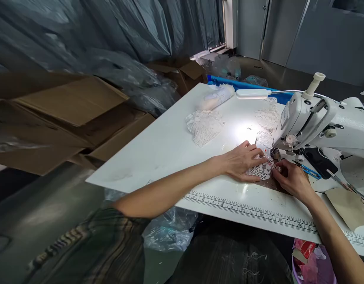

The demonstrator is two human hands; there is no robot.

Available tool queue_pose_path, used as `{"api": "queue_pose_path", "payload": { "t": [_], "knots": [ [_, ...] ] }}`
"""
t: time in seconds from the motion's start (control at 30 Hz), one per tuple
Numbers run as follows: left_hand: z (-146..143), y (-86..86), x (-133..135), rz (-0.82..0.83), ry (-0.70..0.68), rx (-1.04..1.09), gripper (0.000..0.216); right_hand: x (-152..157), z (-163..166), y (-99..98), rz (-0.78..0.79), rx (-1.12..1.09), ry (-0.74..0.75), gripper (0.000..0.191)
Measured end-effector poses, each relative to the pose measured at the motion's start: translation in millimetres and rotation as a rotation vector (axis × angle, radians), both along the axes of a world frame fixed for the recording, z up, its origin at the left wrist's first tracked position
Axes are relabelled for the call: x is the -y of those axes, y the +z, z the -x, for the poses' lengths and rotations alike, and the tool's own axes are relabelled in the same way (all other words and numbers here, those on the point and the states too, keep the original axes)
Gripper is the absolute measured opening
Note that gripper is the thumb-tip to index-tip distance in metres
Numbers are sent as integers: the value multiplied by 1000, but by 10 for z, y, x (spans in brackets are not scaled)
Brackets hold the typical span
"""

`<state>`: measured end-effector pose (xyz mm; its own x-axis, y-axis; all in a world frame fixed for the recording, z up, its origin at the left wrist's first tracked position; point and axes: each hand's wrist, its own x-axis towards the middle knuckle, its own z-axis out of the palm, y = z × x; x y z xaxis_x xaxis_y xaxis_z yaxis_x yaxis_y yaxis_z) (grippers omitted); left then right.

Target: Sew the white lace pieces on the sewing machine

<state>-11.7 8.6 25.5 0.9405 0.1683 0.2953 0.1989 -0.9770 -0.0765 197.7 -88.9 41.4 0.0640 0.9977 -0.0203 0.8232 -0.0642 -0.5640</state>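
Flanking both hands (242,161) (291,179), lace pile (204,125) and sewing machine (318,122).

White lace piece (260,170), flat on table

Lamp (253,93) glare on table (170,146); edges dim, blurred, warped.

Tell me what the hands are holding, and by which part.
The left hand presses flat on the white lace piece; the right hand pinches its right edge by the sewing machine.
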Motion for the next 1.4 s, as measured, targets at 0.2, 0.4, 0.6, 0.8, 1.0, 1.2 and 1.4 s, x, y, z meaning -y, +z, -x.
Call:
{"api": "queue_pose_path", "payload": {
  "t": [0.2,0.4,0.6,0.8,1.0,1.2,1.4],
  "knots": [
    [-31,-70,60,-8,-28,215,30,78,13,-6,-21,-113,-19,36],
    [-136,-91,233,-49,26,334,20,142,132,-119,-210,-83,-7,29],
    [-180,-169,215,84,25,251,16,128,141,-93,-213,15,159,29],
    [-76,-162,123,102,-38,270,21,-60,-119,125,-24,-67,261,35],
    [-81,-80,149,-31,-3,329,27,-183,-239,-50,-157,38,248,33],
    [-109,-65,151,-152,-30,308,27,-106,-251,-216,-269,181,377,37],
    [-106,-66,136,-125,-85,261,28,-103,-227,-206,-256,331,391,36]
  ]
}}
